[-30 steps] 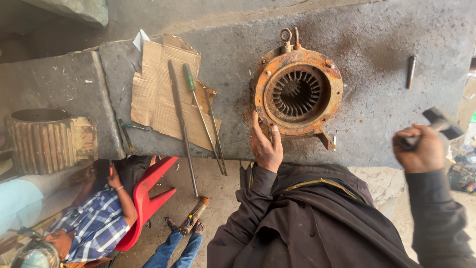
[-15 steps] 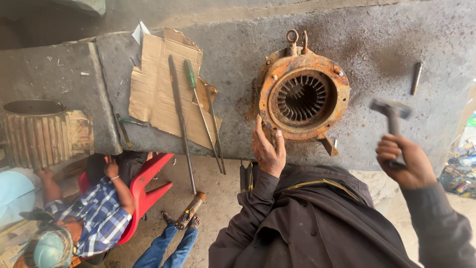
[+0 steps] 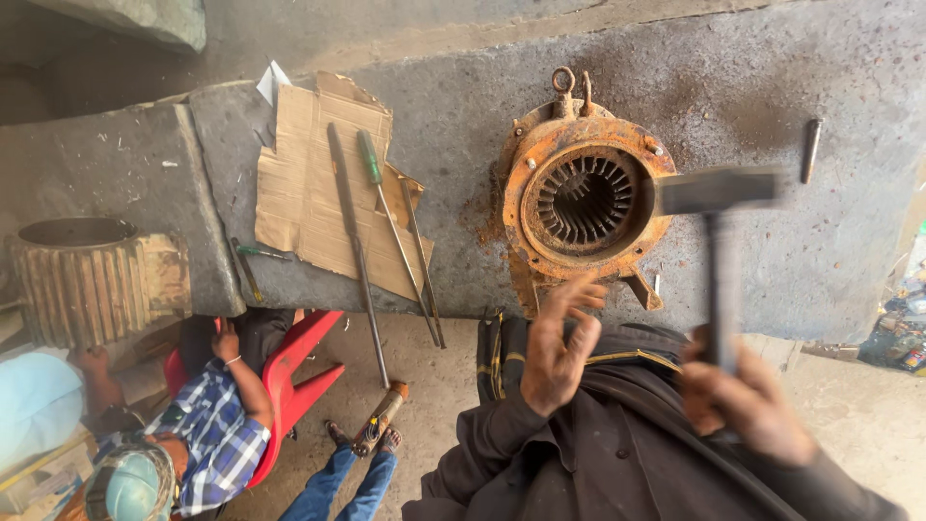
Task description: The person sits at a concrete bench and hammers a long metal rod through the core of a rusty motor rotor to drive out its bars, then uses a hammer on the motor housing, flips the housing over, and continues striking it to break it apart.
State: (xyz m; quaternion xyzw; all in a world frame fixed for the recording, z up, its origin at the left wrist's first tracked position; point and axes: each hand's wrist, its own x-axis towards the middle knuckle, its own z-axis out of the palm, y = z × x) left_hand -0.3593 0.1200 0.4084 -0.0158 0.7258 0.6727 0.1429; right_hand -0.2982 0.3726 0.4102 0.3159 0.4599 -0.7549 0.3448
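- The left hand (image 3: 555,349) hangs open with its fingers spread loosely, gripping nothing; its fingertips sit just below the lower rim of the rusty motor housing (image 3: 584,198), near but apart from it.
- The rusty motor housing lies on the grey stone bench (image 3: 733,87) with its round finned bore facing up at the camera, so its axis points away from the bench top, and a lifting ring shows at its far edge.
- The right hand (image 3: 748,405) has a closed grip on the handle of the hammer (image 3: 719,193).
- The hammer's handle runs straight away from the person, and its blurred head hovers just beside the housing's right rim, level with the bore.
- Of the two hands, the left is nearer the housing; the hammer head is nearer than either.
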